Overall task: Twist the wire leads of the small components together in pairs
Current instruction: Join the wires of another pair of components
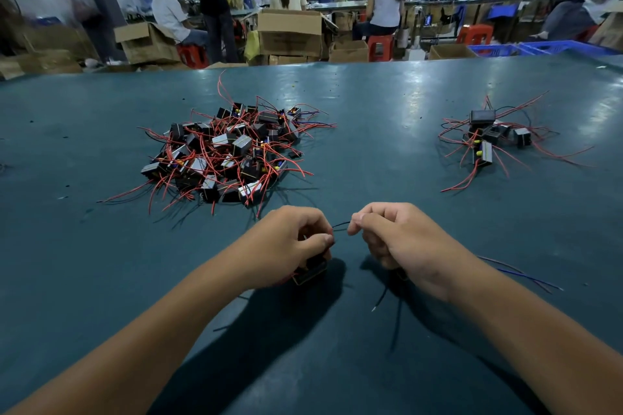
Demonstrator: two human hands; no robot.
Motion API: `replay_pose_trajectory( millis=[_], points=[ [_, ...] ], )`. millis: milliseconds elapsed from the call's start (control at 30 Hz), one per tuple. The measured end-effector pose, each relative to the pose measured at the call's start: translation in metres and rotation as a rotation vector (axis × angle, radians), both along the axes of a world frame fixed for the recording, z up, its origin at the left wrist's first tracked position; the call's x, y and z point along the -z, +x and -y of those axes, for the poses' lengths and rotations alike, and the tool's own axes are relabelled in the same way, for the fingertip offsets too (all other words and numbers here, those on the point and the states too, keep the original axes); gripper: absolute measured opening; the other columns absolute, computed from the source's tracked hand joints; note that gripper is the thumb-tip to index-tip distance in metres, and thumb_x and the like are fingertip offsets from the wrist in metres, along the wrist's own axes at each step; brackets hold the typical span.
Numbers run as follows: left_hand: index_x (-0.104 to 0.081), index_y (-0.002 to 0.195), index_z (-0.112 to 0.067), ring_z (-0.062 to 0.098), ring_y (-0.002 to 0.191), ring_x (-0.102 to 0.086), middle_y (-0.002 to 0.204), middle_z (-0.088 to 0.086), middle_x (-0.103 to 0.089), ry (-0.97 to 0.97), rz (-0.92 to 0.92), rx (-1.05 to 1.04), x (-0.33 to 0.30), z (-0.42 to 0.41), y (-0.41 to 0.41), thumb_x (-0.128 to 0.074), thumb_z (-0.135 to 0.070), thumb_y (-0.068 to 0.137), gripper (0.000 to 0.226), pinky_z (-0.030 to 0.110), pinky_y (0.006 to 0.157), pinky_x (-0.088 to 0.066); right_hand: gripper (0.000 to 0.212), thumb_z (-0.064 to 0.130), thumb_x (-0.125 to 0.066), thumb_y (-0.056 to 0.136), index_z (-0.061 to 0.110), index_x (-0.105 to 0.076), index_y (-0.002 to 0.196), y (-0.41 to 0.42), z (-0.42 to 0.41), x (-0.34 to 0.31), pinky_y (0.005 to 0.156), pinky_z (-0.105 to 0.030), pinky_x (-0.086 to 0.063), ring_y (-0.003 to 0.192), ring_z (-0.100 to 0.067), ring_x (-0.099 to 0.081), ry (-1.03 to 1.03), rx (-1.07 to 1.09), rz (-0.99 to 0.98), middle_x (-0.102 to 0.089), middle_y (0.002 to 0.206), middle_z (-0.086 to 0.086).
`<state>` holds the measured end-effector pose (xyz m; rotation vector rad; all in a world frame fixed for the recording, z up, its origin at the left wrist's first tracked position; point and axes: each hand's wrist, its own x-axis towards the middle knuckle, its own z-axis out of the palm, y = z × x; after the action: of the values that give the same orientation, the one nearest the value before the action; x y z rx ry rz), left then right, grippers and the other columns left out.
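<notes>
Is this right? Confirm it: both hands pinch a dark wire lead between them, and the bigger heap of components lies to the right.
Not quite. The head view shows the bigger heap on the left; the smaller heap is on the right. The left hand and right hand do pinch a dark wire lead.

Two bare forearms reach into view, the left hand (pixel 290 239) and right hand (pixel 397 239) unadorned: no sleeves, gloves, rings or watch visible.
</notes>
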<state>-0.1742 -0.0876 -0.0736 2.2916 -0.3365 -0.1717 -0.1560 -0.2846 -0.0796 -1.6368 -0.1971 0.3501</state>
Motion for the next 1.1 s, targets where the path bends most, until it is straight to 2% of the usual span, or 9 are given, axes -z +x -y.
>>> replay_pose_trajectory(
  millis=[200,333,433,633,733,800,933,1000,1100],
  points=[
    [-0.067,0.087,-0.015,0.024,0.074,-0.072,0.077,0.001,-0.076,-0.203,0.061,-0.109,0.017,0.001,-0.003,-0.071,-0.021,0.093,0.009,0.042,0.071,-0.057,0.014,0.013,-0.054,0.098,0.009,-0.059,0.085,0.001,-0.003,0.006,0.041,-0.022,-0.022,0.044,-0.01,-0.029,-0.031,0.03,0.023,-0.041,0.053,0.002],
    [-0.065,0.085,-0.021,0.017,0.072,-0.071,0.075,-0.003,-0.075,-0.168,0.153,-0.118,0.024,0.001,-0.003,-0.074,-0.026,0.09,0.012,0.041,0.07,-0.058,0.015,0.021,-0.061,0.094,0.015,-0.061,0.08,0.003,-0.004,0.012,0.048,-0.026,-0.026,0.048,-0.012,-0.033,-0.202,0.062,0.19,-0.044,0.054,0.002],
    [-0.065,0.083,-0.021,0.015,0.069,-0.07,0.074,-0.004,-0.074,-0.133,0.207,-0.127,0.028,0.001,-0.002,-0.074,-0.027,0.09,0.013,0.038,0.068,-0.057,0.014,0.025,-0.066,0.089,0.018,-0.065,0.077,0.003,-0.006,0.018,0.049,-0.021,-0.029,0.045,-0.005,-0.036,-0.327,0.083,0.332,-0.049,0.049,0.01],
    [-0.066,0.082,-0.018,0.022,0.065,-0.07,0.072,-0.003,-0.074,-0.183,0.169,-0.144,0.029,-0.001,0.0,-0.072,-0.026,0.091,0.014,0.044,0.063,-0.056,0.011,0.024,-0.068,0.088,0.022,-0.068,0.076,0.003,-0.008,0.021,0.045,-0.019,-0.026,0.049,-0.009,-0.033,-0.213,0.1,0.323,-0.05,0.055,0.004],
    [-0.067,0.081,-0.018,0.023,0.06,-0.068,0.071,-0.004,-0.074,-0.202,0.146,-0.154,0.03,0.0,0.0,-0.071,-0.026,0.092,0.014,0.042,0.058,-0.056,0.013,0.021,-0.068,0.088,0.019,-0.068,0.076,0.003,-0.011,0.023,0.046,-0.02,-0.026,0.051,-0.009,-0.034,-0.179,0.107,0.335,-0.049,0.055,0.006],
    [-0.068,0.081,-0.017,0.016,0.055,-0.064,0.071,-0.005,-0.075,-0.231,0.126,-0.16,0.03,0.0,0.0,-0.071,-0.025,0.093,0.014,0.036,0.055,-0.054,0.012,0.022,-0.068,0.088,0.021,-0.069,0.076,0.002,-0.012,0.023,0.047,-0.022,-0.027,0.052,-0.01,-0.035,-0.165,0.104,0.349,-0.05,0.056,0.005],
    [-0.068,0.081,-0.012,0.012,0.054,-0.06,0.071,-0.002,-0.075,-0.327,0.07,-0.175,0.028,0.001,-0.001,-0.073,-0.022,0.091,0.014,0.026,0.053,-0.048,0.009,0.027,-0.068,0.087,0.027,-0.07,0.079,0.001,-0.014,0.023,0.053,-0.028,-0.032,0.054,-0.01,-0.04,-0.204,0.099,0.395,-0.057,0.06,-0.008],
    [-0.068,0.082,-0.01,0.013,0.056,-0.06,0.072,0.002,-0.075,-0.367,0.04,-0.176,0.027,0.001,-0.001,-0.074,-0.019,0.089,0.013,0.025,0.054,-0.047,0.008,0.028,-0.069,0.087,0.029,-0.07,0.079,0.001,-0.014,0.024,0.052,-0.027,-0.033,0.053,-0.008,-0.04,-0.226,0.112,0.418,-0.057,0.058,-0.003],
    [-0.067,0.086,-0.004,0.017,0.064,-0.062,0.078,0.011,-0.076,-0.414,-0.005,-0.168,0.027,0.0,-0.001,-0.074,-0.013,0.088,0.011,0.024,0.057,-0.047,0.009,0.03,-0.07,0.086,0.031,-0.07,0.078,0.002,-0.014,0.026,0.047,-0.018,-0.031,0.048,-0.005,-0.039,-0.258,0.125,0.435,-0.053,0.053,0.009]
  ],
)
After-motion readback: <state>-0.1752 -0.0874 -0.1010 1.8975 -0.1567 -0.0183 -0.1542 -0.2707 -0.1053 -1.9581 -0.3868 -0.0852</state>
